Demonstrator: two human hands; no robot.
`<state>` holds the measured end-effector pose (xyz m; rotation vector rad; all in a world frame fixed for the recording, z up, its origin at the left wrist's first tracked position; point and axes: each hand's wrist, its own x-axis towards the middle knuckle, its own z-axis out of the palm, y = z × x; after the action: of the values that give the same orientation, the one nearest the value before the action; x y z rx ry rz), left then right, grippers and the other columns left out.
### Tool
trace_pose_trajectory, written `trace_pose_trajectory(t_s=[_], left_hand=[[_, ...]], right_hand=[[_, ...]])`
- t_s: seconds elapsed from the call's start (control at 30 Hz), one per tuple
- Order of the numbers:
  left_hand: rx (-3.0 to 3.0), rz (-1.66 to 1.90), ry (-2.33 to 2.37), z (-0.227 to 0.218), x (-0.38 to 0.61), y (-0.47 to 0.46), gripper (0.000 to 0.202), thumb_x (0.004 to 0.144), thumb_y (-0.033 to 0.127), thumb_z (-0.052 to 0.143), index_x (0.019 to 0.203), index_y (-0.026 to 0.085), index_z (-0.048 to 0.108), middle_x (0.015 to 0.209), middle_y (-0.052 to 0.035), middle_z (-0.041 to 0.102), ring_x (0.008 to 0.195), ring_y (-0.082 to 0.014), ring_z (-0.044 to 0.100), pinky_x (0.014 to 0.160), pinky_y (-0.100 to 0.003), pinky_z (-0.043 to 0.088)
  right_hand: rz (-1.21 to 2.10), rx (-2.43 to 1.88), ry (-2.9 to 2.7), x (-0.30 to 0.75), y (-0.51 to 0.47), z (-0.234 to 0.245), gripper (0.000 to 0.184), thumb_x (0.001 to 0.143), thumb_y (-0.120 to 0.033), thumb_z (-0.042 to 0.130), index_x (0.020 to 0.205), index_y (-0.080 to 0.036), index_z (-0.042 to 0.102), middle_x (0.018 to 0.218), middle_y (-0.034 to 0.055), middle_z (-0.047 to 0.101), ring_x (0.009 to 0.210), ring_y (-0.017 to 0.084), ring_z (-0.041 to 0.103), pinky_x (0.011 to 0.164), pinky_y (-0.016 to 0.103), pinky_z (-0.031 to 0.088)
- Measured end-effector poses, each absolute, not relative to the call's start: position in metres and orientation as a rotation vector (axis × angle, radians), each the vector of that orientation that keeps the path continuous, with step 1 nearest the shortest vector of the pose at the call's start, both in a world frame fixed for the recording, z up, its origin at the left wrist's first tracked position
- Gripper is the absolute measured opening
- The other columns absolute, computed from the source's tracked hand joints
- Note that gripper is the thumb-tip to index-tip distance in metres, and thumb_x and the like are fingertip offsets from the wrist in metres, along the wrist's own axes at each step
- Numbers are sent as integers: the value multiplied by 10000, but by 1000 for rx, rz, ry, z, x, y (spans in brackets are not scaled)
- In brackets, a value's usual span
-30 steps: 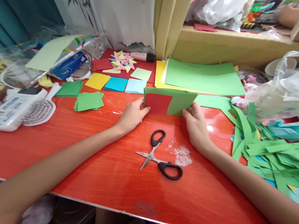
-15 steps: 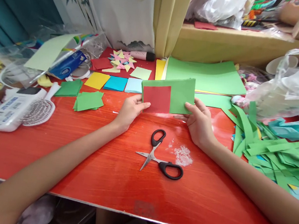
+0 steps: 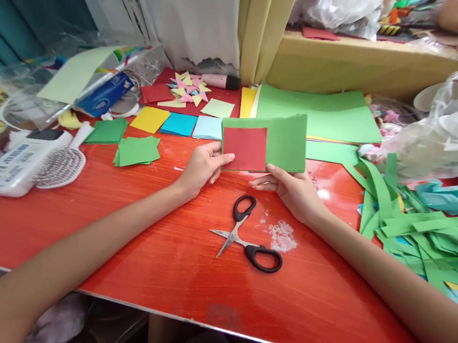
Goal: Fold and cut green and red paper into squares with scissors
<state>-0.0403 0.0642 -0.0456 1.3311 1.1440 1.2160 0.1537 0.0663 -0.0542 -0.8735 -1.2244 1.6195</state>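
Observation:
My left hand [image 3: 202, 168] pinches the left edge of a green paper sheet [image 3: 287, 142] together with a red paper square [image 3: 244, 148], thumb on the square's lower left corner. The square lies flat against the left part of the green sheet. At the sheet's bottom edge, just right of the square, my right hand [image 3: 289, 189] grips it with the thumb in front and the other fingers behind and below. Both papers are held up above the table. Open scissors [image 3: 234, 238] with black handles lie on the red table [image 3: 152, 251] below my hands.
Green paper squares [image 3: 137, 152] and yellow [image 3: 149, 119] and blue [image 3: 178, 124] ones lie at the left. Folded paper stars [image 3: 189, 87] sit behind. Large green sheets [image 3: 319, 113] lie at the back, green strips [image 3: 425, 234] at the right. A hairbrush [image 3: 62, 166] is far left.
My right hand has shifted left along the green sheet's bottom edge, from its right corner to near the red square. The sheet is raised slightly and tilts a little. The scissors have not moved.

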Motion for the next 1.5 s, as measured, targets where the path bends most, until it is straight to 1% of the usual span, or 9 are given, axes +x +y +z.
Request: trace_pose_trajectory(t_s=[0.13, 0.3, 0.53, 0.93, 1.07, 1.13, 1.2, 1.33, 1.5], left_hand=[[1362, 1219, 1132, -46, -39, 64, 218, 770, 264, 589, 950, 148, 631, 630, 6, 591, 342, -34, 317, 336, -228, 193], [1409, 1282, 1261, -47, -38, 62, 189, 786, 261, 577, 938, 172, 645, 694, -1, 622, 368, -30, 268, 350, -227, 204], [1511, 1230, 1369, -53, -39, 65, 212, 778, 237, 572, 970, 182, 643, 813, -22, 662, 535, -77, 476, 468, -196, 368], [1531, 1150, 1398, -57, -40, 68, 201, 788, 234, 568, 980, 191, 608, 734, 17, 620, 365, -35, 340, 375, -217, 286], [1525, 1204, 1358, -58, -39, 68, 223, 785, 239, 576, 991, 178, 637, 786, -13, 664, 567, -98, 551, 561, -221, 443], [1500, 1262, 1295, -58, -39, 68, 226, 776, 222, 581, 985, 167, 647, 882, -35, 687, 787, -148, 621, 736, -256, 483], [1441, 1304, 1226, -57, -38, 67, 219, 764, 207, 593, 968, 156, 652, 916, -42, 692, 875, -169, 628, 804, -286, 484], [1257, 1330, 1183, -52, -38, 66, 87, 724, 169, 635, 807, 145, 648, 688, -4, 647, 722, -139, 618, 696, -254, 491], [1141, 1333, 1153, -43, -37, 65, 77, 709, 116, 638, 657, 149, 591, 446, 53, 423, 543, -93, 518, 585, -216, 445]], right_hand=[[1608, -899, -1191, 153, 67, -56, 168, 740, -329, 689, 778, -187, 607, 678, 28, 683, 704, 203, 688, 765, 391, 570], [1278, -905, -1267, 157, 68, -55, 166, 792, -280, 610, 956, -253, 620, 1025, 1, 681, 1025, 198, 622, 950, 399, 484], [968, -926, -1405, 162, 72, -61, 208, 854, -217, 493, 1026, -279, 592, 1136, -14, 643, 1130, 201, 555, 999, 400, 432], [975, -927, -1498, 163, 79, -69, 289, 860, -196, 478, 1111, -292, 585, 1193, -13, 620, 1151, 198, 537, 1026, 408, 394], [969, -946, -1524, 163, 78, -68, 265, 870, -237, 475, 1104, -288, 587, 1173, -6, 627, 1134, 198, 546, 1017, 407, 404], [974, -962, -1503, 163, 77, -67, 240, 870, -269, 481, 1083, -284, 590, 1143, 0, 637, 1109, 199, 560, 992, 403, 430], [999, -963, -1442, 164, 75, -65, 205, 866, -297, 490, 1042, -279, 594, 1107, 6, 645, 1073, 200, 580, 933, 392, 477], [1168, -913, -1286, 163, 72, -59, 160, 815, -344, 572, 951, -262, 591, 1039, 14, 642, 931, 192, 636, 690, 313, 562], [1449, -843, -1210, 160, 71, -50, 189, 723, -294, 677, 862, -234, 564, 804, -15, 610, 653, 139, 660, 482, 230, 507]])
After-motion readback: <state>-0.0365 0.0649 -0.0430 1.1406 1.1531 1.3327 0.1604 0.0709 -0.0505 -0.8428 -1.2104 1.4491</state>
